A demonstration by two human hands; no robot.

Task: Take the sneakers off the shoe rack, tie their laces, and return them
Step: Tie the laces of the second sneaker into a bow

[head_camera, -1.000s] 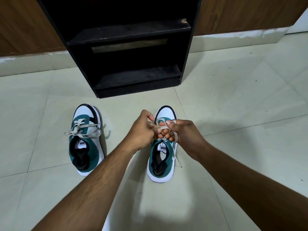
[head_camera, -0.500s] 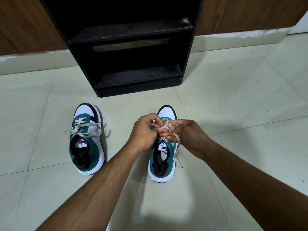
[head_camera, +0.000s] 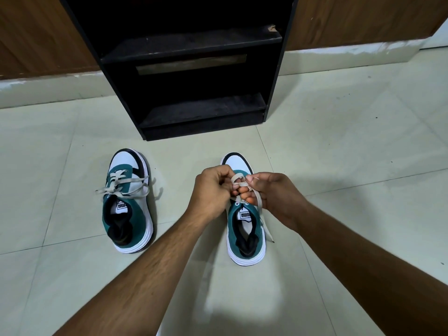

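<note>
Two green, white and black sneakers stand on the tiled floor with their toes toward the black shoe rack [head_camera: 194, 44]. The left sneaker [head_camera: 127, 209] has its grey laces tied in a bow. Over the right sneaker [head_camera: 246, 229], my left hand [head_camera: 213, 187] and my right hand [head_camera: 274, 195] meet and pinch its grey lace [head_camera: 238, 179], which loops between the fingers. One loose lace end trails down the shoe's right side to the floor. My hands hide the eyelets.
The rack's two visible shelves hold nothing. Behind it runs a wooden wall [head_camera: 38, 32] with a pale skirting [head_camera: 351, 54]. Pale floor tiles [head_camera: 351, 132] stretch all around the shoes.
My hands have kept working the right sneaker's lace, and a loop now stands up between them. The sneakers have stayed where they were.
</note>
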